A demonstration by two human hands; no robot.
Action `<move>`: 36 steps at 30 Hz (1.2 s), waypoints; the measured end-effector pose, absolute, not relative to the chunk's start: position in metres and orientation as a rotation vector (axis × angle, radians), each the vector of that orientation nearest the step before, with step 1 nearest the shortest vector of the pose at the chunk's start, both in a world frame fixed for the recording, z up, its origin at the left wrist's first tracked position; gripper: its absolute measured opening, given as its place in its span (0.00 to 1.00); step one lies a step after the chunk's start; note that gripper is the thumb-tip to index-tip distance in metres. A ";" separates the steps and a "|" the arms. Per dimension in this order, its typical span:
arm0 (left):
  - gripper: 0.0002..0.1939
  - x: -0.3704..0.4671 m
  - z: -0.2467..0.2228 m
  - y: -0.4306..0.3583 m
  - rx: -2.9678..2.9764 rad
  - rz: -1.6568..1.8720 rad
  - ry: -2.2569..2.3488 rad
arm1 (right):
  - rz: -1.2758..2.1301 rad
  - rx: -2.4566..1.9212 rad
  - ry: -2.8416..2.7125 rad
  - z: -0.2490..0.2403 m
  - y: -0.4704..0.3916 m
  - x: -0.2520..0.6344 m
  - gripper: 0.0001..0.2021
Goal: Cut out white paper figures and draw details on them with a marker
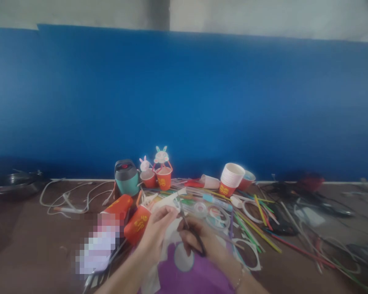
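My left hand [157, 230] pinches a piece of white paper [171, 198] between thumb and fingers. Close on its right, my right hand [199, 232] has its fingers in the dark handles of a pair of scissors [183, 213]. The blades point up and away, at the paper's edge beside my left fingertips; whether they touch it I cannot tell. Below both hands lies a purple sheet [199, 275] with a white round piece [184, 258] on it.
Red paper cups [138, 224] lie left of my hands, near a teal flask [127, 182]. Behind stand cups with rabbit figures [161, 156] and a cup stack [231, 177]. Colourful sticks [257, 226], tape rolls [200, 208] and cables [76, 204] are strewn around. A blue partition [184, 102] rises behind.
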State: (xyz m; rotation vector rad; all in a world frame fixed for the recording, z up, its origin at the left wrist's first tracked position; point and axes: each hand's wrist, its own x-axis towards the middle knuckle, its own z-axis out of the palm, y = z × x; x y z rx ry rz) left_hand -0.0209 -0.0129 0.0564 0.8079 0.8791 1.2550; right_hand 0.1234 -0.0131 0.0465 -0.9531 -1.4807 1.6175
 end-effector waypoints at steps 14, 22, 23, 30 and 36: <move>0.08 -0.030 0.036 0.008 1.626 0.964 1.367 | 0.642 -1.786 -2.245 0.059 0.005 0.172 0.02; 0.06 -0.022 0.005 -0.004 2.018 0.791 1.411 | 0.552 -1.910 -2.525 0.058 -0.003 0.178 0.14; 0.07 -0.022 0.002 -0.005 2.090 0.763 1.434 | 0.536 -1.915 -2.531 0.056 -0.004 0.178 0.15; 0.10 -0.027 0.004 -0.003 2.321 0.589 1.608 | 0.437 -1.890 -2.494 0.048 -0.005 0.182 0.15; 0.13 -0.027 0.033 -0.010 2.347 0.492 1.581 | 0.267 -1.934 -2.455 0.035 0.000 0.181 0.14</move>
